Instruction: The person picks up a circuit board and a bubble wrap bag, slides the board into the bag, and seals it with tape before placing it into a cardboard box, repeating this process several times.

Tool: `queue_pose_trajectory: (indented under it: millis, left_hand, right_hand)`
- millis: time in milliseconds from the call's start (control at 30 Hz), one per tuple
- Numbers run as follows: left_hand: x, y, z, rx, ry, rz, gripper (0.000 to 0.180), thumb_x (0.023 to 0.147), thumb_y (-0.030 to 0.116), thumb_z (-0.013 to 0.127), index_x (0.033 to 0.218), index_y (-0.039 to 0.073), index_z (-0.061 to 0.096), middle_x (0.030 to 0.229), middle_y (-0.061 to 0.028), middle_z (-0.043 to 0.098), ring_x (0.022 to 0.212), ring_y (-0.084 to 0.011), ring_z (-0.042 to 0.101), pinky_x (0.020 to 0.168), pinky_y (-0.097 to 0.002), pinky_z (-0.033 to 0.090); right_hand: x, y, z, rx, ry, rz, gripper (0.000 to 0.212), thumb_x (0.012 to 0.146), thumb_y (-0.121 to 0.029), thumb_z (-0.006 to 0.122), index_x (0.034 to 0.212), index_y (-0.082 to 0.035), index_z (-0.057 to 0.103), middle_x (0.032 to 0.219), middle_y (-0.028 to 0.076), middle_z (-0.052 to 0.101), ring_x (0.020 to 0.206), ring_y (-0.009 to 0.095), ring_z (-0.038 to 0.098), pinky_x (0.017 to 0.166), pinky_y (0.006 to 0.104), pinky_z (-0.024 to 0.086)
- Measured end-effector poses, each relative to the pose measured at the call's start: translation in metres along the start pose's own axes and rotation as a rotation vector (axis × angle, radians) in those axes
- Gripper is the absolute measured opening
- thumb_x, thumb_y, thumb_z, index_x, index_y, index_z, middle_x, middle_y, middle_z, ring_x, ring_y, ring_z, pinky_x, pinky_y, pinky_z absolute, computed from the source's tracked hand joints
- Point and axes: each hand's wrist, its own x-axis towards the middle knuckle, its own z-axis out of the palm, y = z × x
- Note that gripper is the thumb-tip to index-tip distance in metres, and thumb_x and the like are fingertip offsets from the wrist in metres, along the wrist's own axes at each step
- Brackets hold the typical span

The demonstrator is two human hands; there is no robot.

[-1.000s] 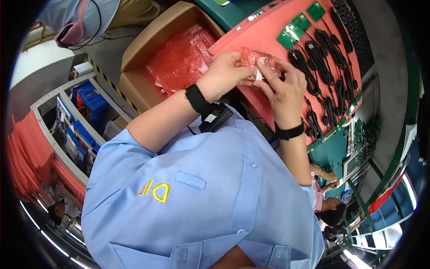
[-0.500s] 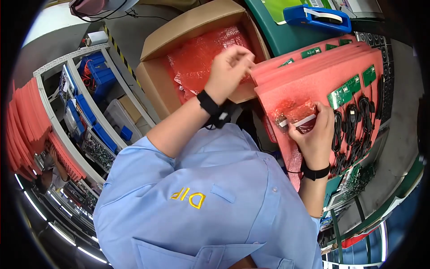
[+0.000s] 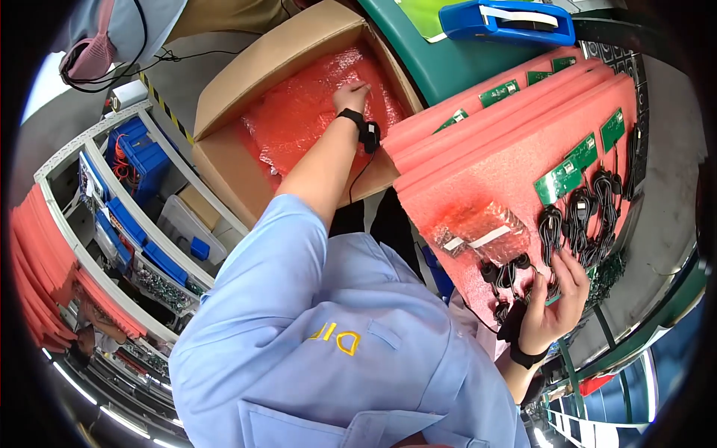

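Observation:
My left hand (image 3: pixel 351 97) reaches into a cardboard box (image 3: pixel 224 160), over red bubble-wrap bags (image 3: pixel 299 93) that fill it. Its fingers are curled closed; whatever may be between them is hidden. My right hand (image 3: pixel 556 302) is empty, fingers apart, beside black coiled cables (image 3: pixel 551 228) at the near side of a pink foam sheet (image 3: pixel 455 194). Two red bubble-wrap packets (image 3: pixel 497 224) with white strips lie on that sheet, away from my hands. Green circuit boards (image 3: pixel 560 179) with cables attached lie along its right part.
More pink foam sheets (image 3: pixel 478 123) with boards are stacked beneath. A blue tape dispenser (image 3: pixel 508 22) stands on the green surface (image 3: pixel 403 45) beyond. At left is a shelf rack (image 3: pixel 112 127) with blue bins (image 3: pixel 146 157). Another person's pale blue clothing (image 3: pixel 138 26) shows at top left.
My right hand has let go of the bubble-wrap packet on the foam and drawn nearer to me, beside the cables. My left hand has moved from above the box's edge down to the red bags.

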Motion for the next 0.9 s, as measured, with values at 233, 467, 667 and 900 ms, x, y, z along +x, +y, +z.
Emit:
queue_pose_trajectory:
  millis: [233, 467, 667, 900]
  left_hand:
    - [-0.107, 0.111, -0.102, -0.875, -0.411, 0.030, 0.025, 0.087, 0.001, 0.060, 0.111, 0.001, 0.053, 0.109, -0.0091, 0.062, 0.093, -0.0180, 0.061, 0.087, -0.0308, 0.049]
    - [-0.269, 0.248, -0.124, -0.635, -1.049, 0.107, 0.023, 0.093, 0.007, 0.053, 0.115, 0.001, 0.053, 0.115, -0.0078, 0.060, 0.105, -0.0166, 0.058, 0.095, -0.0312, 0.045]
    - [-0.335, 0.261, -0.086, -0.522, -0.914, 0.167, 0.027, 0.092, 0.005, 0.054, 0.119, 0.002, 0.053, 0.114, -0.0081, 0.061, 0.102, -0.0149, 0.060, 0.090, -0.0301, 0.048]
    - [-0.331, 0.259, -0.077, -0.497, -0.962, -0.192, 0.033, 0.087, -0.003, 0.054, 0.120, -0.001, 0.052, 0.112, -0.0104, 0.062, 0.102, -0.0184, 0.062, 0.089, -0.0331, 0.050]
  right_hand:
    - [0.011, -0.007, -0.015, 0.359, -0.006, 0.022, 0.025, 0.079, 0.002, 0.065, 0.103, 0.003, 0.064, 0.103, 0.014, 0.063, 0.096, 0.023, 0.059, 0.088, 0.0328, 0.045]
    - [0.031, -0.044, 0.010, 0.940, -0.327, -0.028, 0.070, 0.074, -0.006, 0.074, 0.134, -0.001, 0.040, 0.132, 0.013, 0.049, 0.113, 0.020, 0.055, 0.092, 0.0307, 0.047]
    - [0.025, -0.030, 0.021, 0.989, -0.266, 0.171, 0.045, 0.078, -0.005, 0.073, 0.118, 0.000, 0.055, 0.118, 0.010, 0.059, 0.106, 0.016, 0.058, 0.085, 0.0258, 0.048]
    - [0.054, 0.044, 0.010, 0.219, 0.037, 0.024, 0.013, 0.080, -0.009, 0.072, 0.087, -0.001, 0.065, 0.089, 0.006, 0.063, 0.084, 0.014, 0.060, 0.071, 0.0284, 0.047]
